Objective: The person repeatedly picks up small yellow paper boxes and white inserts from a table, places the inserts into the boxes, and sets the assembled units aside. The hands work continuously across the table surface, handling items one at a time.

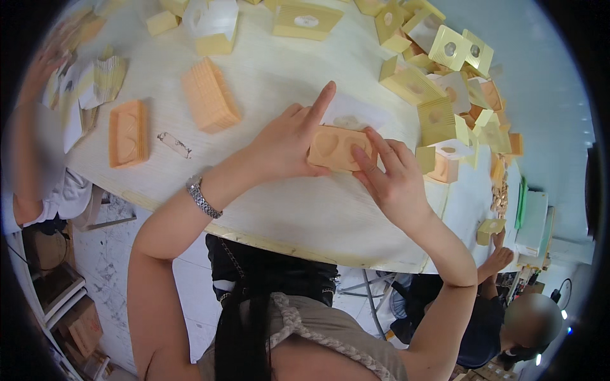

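Observation:
Between my hands is a peach-coloured insert tray (340, 145) with two shaped hollows, one of them heart-like. A white flap (356, 111) with an oval cut-out stands just behind it, apparently the open lid of a small box around the tray. My left hand (295, 140) holds the tray's left end, index finger stretched up and away, thumb at the lower edge. My right hand (394, 171) grips the right end, with the thumb in the right hollow and fingers at the far edge. The box's underside is hidden.
A stack of peach trays (211, 95) and a single tray (129, 133) lie to the left. Gold boxes (438, 120) pile up at the right; another gold box (307, 20) stands far off. Co-workers' hands show at far left and at right, near a small box (490, 230).

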### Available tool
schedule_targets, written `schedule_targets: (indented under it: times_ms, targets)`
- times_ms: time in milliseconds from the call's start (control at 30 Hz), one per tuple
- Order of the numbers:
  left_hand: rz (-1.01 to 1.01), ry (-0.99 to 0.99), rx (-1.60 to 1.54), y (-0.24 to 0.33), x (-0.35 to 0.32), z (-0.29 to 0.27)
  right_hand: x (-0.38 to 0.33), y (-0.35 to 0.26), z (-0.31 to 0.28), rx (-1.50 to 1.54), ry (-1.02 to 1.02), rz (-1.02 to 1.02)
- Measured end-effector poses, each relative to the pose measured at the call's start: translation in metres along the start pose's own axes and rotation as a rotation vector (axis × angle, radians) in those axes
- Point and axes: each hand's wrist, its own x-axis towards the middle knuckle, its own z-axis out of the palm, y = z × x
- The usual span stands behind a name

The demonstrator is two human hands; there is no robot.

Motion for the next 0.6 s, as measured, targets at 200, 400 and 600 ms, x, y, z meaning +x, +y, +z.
schedule_targets:
  times_ms: [200,400,600]
  targets:
    - [0.082,0.137,0.004,-0.002,-0.002,0.008,0.001,0.019,0.012,0.22,0.084,-0.008]
    - [0.085,0.136,0.03,-0.001,-0.005,0.01,-0.004,0.0,0.004,-0.152,0.045,0.011]
    - [0.017,0.041,0.07,0.008,-0.006,0.007,-0.012,-0.004,0.012,-0.259,0.131,0.0]
